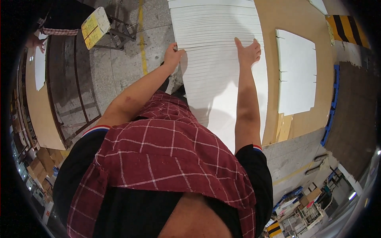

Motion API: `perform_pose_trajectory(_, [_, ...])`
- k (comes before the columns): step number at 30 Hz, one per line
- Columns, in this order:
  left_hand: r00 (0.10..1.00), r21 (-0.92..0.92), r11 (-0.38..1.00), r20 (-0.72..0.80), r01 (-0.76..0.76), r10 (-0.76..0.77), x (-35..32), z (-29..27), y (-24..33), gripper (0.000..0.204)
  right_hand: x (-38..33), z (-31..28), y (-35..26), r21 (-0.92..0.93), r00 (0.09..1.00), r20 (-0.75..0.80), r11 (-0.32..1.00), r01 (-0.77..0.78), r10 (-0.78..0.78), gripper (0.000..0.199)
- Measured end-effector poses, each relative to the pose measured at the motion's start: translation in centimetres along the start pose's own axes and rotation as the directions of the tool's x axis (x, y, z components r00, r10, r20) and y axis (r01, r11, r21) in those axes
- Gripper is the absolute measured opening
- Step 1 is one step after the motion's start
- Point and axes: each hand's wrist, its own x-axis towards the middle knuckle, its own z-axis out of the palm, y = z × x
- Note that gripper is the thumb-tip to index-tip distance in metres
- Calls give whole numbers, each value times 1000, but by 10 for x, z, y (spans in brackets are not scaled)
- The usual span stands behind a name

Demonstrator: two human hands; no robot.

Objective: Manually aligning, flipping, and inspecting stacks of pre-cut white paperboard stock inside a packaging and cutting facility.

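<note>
A long run of overlapping white sheets (216,75), perhaps paperboard, lies before me, its many edges showing as close lines across it. My left hand (174,58) is at the left edge of these sheets. Its thumb reaches over the edge onto the white surface, and a gap shows between the thumb and the bent fingers. Near the right edge is my right hand (249,52), thumb raised well apart from its half-curled fingers, with nothing seen between them. Whether its fingertips touch the sheets I cannot tell.
Right of the sheets, a stack of white die-cut blanks (297,75) lies on a brown board surface (274,127). A small stool (96,28) stands at upper left. Beyond it, another person's hand (39,43) is over a second table (39,115). A blue pallet edge (330,115) is far right.
</note>
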Motion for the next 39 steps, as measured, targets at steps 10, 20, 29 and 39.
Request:
perform_pose_trajectory(10, [990,172,976,-5,-137,140,2,-10,20,28,8,17,6,45,997,-4,996,78,-78,89])
perform_pose_trajectory(20, [993,67,995,-96,75,-68,21,0,14,24,8,13,2,-13,999,27,999,31,-31,91])
perform_pose_trajectory(29, [969,197,980,-245,14,35,15,-15,-5,33,59,-4,49,100,997,-69,995,23,-16,50])
perform_pose_trajectory(39, [978,-65,977,-19,205,-207,0,4,9,41,68,-3,60,-32,999,-52,999,8,-9,35])
